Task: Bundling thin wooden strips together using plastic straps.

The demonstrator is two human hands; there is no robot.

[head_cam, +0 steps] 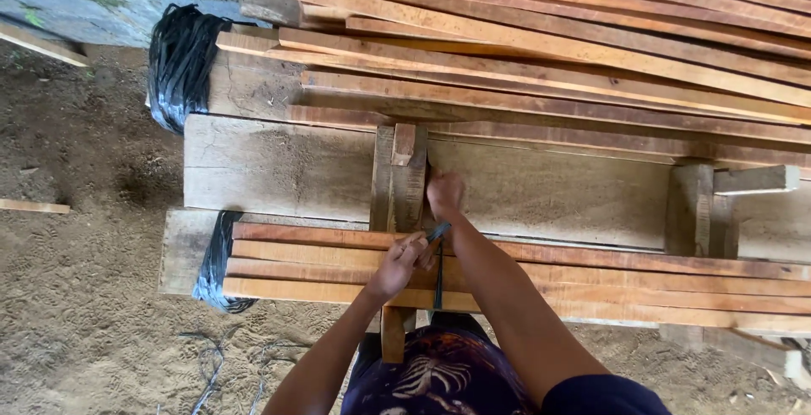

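Observation:
A bundle of thin reddish wooden slats (591, 276) lies across a grey plank bench in front of me. A black plastic strap (438, 267) runs around the bundle near its middle. My left hand (397, 265) pinches the strap on top of the slats. My right hand (444, 193) is a fist just beyond the bundle, against the grey plank (270, 166), and seems to grip the strap's far end, though the strap there is hidden. An upright wooden post (399, 179) stands right beside my right hand.
A big pile of long slats (591, 52) fills the back. A bunch of black straps (179, 60) hangs at the pile's left end, another black strap bunch (215, 259) wraps the near board's left end. A second wooden post (694, 208) stands right. Sandy ground (84, 238) lies left.

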